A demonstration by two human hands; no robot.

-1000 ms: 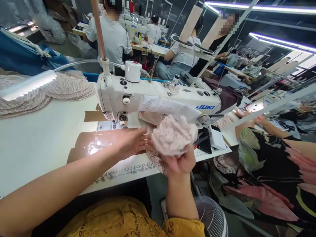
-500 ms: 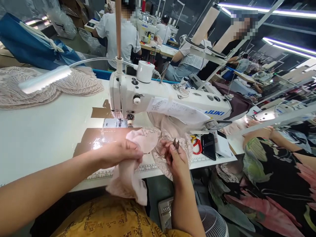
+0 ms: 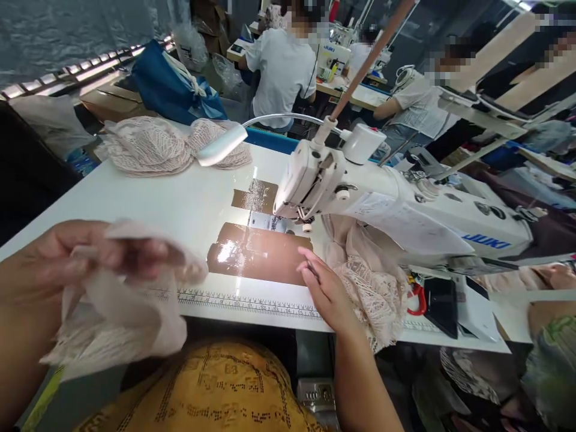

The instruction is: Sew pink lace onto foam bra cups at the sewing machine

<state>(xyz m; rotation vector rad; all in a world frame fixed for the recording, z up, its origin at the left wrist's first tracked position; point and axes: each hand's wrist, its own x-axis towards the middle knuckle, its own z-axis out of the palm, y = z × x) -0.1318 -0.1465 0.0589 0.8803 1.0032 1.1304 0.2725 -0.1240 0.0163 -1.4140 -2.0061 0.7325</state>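
My left hand [image 3: 103, 258] is closed on a pale pink fabric piece with a lace edge [image 3: 130, 324], which hangs down over the table's front left edge; motion blurs both. Above the brown taped patch [image 3: 265, 258], my right hand [image 3: 326, 288] is curled around thread snips [image 3: 314, 271], of which only a dark bit shows between the fingers. To the right of that hand, more pale pink lace fabric [image 3: 369, 282] lies bunched under the arm of the white sewing machine [image 3: 382, 186]. The needle area stands just behind the brown patch.
Stacked lace pieces [image 3: 148, 144] lie at the table's back left, near a lamp [image 3: 224, 146] on a bent neck. A ruler strip [image 3: 252, 304] runs along the front edge. Red-handled scissors [image 3: 418, 299] and a dark phone [image 3: 441, 306] lie at right. Other people sit beyond.
My left hand has carried the pink fabric piece left, away from the machine and my right hand. The right hand keeps the snips, now lower between its fingers. The view has turned left.
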